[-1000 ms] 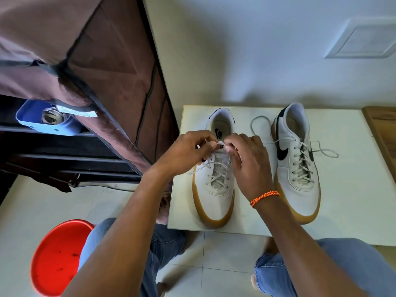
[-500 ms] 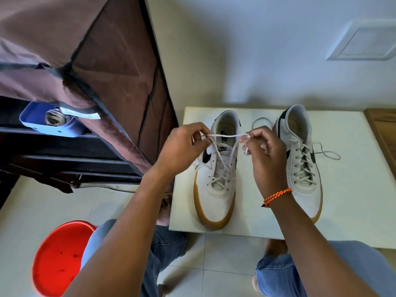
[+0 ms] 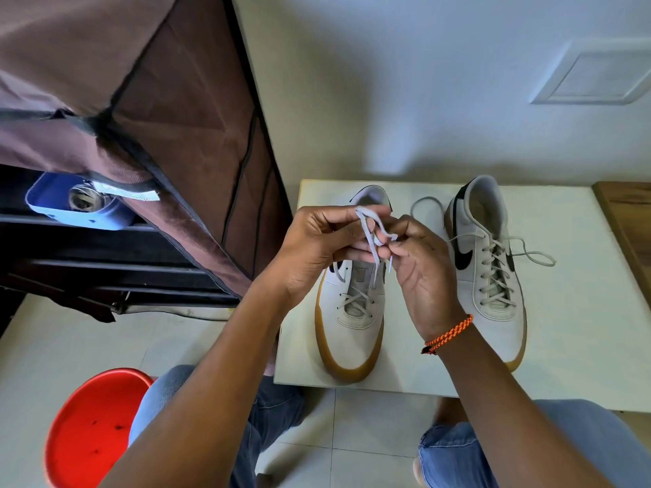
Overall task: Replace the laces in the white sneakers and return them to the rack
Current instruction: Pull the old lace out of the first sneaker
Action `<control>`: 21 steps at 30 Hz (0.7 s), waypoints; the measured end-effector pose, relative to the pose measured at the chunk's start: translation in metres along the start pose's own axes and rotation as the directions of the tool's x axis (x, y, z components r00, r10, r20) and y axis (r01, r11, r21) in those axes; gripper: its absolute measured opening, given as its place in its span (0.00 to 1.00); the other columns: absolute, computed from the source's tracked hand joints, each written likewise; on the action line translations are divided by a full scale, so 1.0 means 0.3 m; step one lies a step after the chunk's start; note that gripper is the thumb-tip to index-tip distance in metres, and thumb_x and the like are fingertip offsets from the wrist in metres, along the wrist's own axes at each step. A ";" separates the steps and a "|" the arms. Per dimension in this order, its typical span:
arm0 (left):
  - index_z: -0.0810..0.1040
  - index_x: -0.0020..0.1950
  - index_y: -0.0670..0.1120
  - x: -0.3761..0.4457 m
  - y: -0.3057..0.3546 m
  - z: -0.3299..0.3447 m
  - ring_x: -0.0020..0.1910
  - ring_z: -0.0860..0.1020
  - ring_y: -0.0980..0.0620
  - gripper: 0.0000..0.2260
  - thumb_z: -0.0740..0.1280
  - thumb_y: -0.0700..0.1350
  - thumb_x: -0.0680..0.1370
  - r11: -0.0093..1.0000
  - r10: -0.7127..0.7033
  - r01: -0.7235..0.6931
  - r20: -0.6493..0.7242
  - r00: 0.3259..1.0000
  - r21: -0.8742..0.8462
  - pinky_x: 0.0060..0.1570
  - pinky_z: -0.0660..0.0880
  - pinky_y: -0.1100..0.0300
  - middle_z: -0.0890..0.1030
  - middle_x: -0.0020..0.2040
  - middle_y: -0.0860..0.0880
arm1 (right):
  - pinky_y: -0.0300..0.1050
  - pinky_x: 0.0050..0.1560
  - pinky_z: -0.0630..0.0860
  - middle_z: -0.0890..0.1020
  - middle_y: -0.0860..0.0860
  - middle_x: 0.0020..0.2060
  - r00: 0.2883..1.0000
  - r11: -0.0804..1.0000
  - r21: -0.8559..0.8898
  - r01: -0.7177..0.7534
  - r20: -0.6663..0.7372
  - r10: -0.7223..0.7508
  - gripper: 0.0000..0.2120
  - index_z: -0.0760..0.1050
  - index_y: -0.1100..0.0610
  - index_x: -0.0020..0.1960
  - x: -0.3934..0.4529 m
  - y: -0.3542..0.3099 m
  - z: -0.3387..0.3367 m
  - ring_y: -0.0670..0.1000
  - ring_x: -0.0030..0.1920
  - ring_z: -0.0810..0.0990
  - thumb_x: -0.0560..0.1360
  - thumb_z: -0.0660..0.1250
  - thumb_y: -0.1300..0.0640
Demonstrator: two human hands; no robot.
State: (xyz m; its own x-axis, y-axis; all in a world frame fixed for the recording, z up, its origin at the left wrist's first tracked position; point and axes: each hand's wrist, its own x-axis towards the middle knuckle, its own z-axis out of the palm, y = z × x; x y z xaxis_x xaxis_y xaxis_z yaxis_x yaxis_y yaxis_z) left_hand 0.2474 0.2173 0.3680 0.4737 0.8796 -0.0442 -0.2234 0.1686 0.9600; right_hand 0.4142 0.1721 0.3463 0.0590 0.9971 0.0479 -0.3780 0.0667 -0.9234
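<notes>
Two white sneakers with gum soles stand toe toward me on a low white table [image 3: 581,311]. The left sneaker [image 3: 352,329] has its lace [image 3: 370,227] lifted above the tongue. My left hand [image 3: 317,244] and my right hand [image 3: 419,265] both pinch that lace, looped between their fingertips above the shoe's opening. The right sneaker [image 3: 493,276] is laced, its loose ends lying on the table at both sides. The rack [image 3: 105,248], dark shelves behind a brown fabric cover [image 3: 176,118], stands at the left.
A blue box [image 3: 70,206] sits on a rack shelf. A red plastic stool [image 3: 95,427] stands on the tiled floor at the lower left. A wooden surface [image 3: 630,220] borders the table at the right. My knees in jeans are below the table's front edge.
One second ago both hands were low at the shoe's top eyelets. They pulled the lace taut sideways, then came together and now hold it in loops above the shoe.
</notes>
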 end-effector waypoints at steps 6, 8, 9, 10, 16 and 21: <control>0.83 0.64 0.34 0.005 0.000 -0.019 0.54 0.87 0.35 0.13 0.70 0.36 0.81 0.996 0.072 -0.069 -0.071 0.995 0.054 0.59 0.83 0.43 0.87 0.54 0.34 | 0.63 0.51 0.76 0.74 0.73 0.42 0.996 0.999 -0.034 -0.036 -0.084 0.034 0.08 0.69 0.65 0.45 0.021 -0.011 -0.023 0.65 0.44 0.74 0.78 0.62 0.60; 0.85 0.62 0.36 0.014 -0.012 -0.032 0.57 0.86 0.38 0.11 0.72 0.35 0.81 0.970 0.157 -0.128 -0.132 0.979 0.209 0.62 0.81 0.41 0.88 0.55 0.39 | 0.64 0.48 0.80 0.78 0.75 0.46 0.997 0.998 -0.041 -0.048 -0.055 0.046 0.07 0.69 0.67 0.48 0.017 -0.014 -0.025 0.69 0.44 0.80 0.81 0.60 0.63; 0.86 0.60 0.37 0.018 -0.019 -0.036 0.58 0.86 0.42 0.09 0.72 0.36 0.80 0.941 0.202 -0.149 -0.152 0.968 0.302 0.62 0.81 0.41 0.88 0.55 0.42 | 0.63 0.48 0.81 0.81 0.73 0.46 0.998 0.997 -0.049 -0.059 -0.033 0.057 0.07 0.69 0.68 0.49 0.013 -0.020 -0.020 0.69 0.44 0.82 0.83 0.58 0.64; 0.88 0.59 0.39 0.021 -0.026 -0.040 0.57 0.86 0.44 0.08 0.73 0.37 0.80 0.907 0.241 -0.162 -0.164 0.957 0.389 0.60 0.81 0.41 0.88 0.54 0.44 | 0.64 0.49 0.81 0.83 0.70 0.45 0.997 0.995 -0.061 -0.078 -0.005 0.078 0.08 0.69 0.70 0.51 0.009 -0.022 -0.014 0.68 0.44 0.83 0.84 0.57 0.65; 0.88 0.59 0.51 0.029 -0.041 -0.074 0.53 0.83 0.49 0.09 0.77 0.48 0.79 0.799 0.152 -0.060 -0.105 0.983 0.598 0.46 0.80 0.56 0.85 0.56 0.53 | 0.53 0.42 0.74 0.66 0.58 0.32 0.983 0.979 0.084 -0.185 0.018 0.184 0.08 0.71 0.65 0.49 0.000 -0.037 0.003 0.54 0.31 0.63 0.84 0.58 0.63; 0.84 0.59 0.59 0.014 -0.045 -0.124 0.51 0.80 0.54 0.09 0.74 0.57 0.80 0.675 -0.169 0.133 -0.024 0.985 0.726 0.50 0.78 0.63 0.82 0.54 0.54 | 0.45 0.38 0.67 0.62 0.51 0.33 0.982 0.934 0.327 -0.141 -0.072 0.174 0.11 0.68 0.53 0.42 0.019 -0.061 -0.036 0.49 0.31 0.60 0.82 0.56 0.62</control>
State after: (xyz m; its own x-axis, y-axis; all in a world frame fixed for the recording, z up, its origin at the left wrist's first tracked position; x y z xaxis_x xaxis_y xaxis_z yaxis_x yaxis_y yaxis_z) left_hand 0.2207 0.2353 0.3445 0.4840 0.8490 -0.2121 0.5309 -0.0922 0.8424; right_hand 0.4315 0.1761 0.3593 0.0585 0.9883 -0.1406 -0.6639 -0.0667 -0.7448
